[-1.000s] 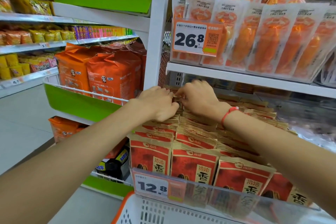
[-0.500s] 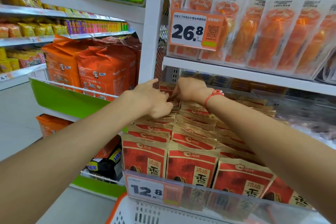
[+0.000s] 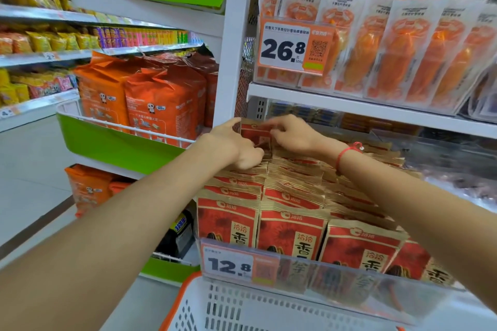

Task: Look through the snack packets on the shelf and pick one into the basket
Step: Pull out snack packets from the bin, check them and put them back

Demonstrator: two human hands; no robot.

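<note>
Rows of red and tan snack packets (image 3: 291, 226) stand upright on the lower shelf, packed front to back. At the far back of the left rows, my left hand (image 3: 232, 146) and my right hand (image 3: 293, 133) meet on one red packet (image 3: 255, 133) that is tipped up above the others. My left fingers curl down into the row while the thumb points up. My right fingertips pinch the packet's top edge; a red cord circles that wrist. The white basket with an orange rim (image 3: 242, 309) sits below the shelf front at the bottom of the view.
A clear shelf guard with a 12.8 price tag (image 3: 228, 263) fronts the packets. The shelf above (image 3: 349, 105) holds orange packets and a 26.8 tag (image 3: 286, 48). A white upright post (image 3: 234, 40) stands left. Orange bags (image 3: 161, 102) fill the green end rack.
Both hands have gone further back along the rows. A red packet at the back now stands lifted between them, where earlier they were pressing the packet tops apart.
</note>
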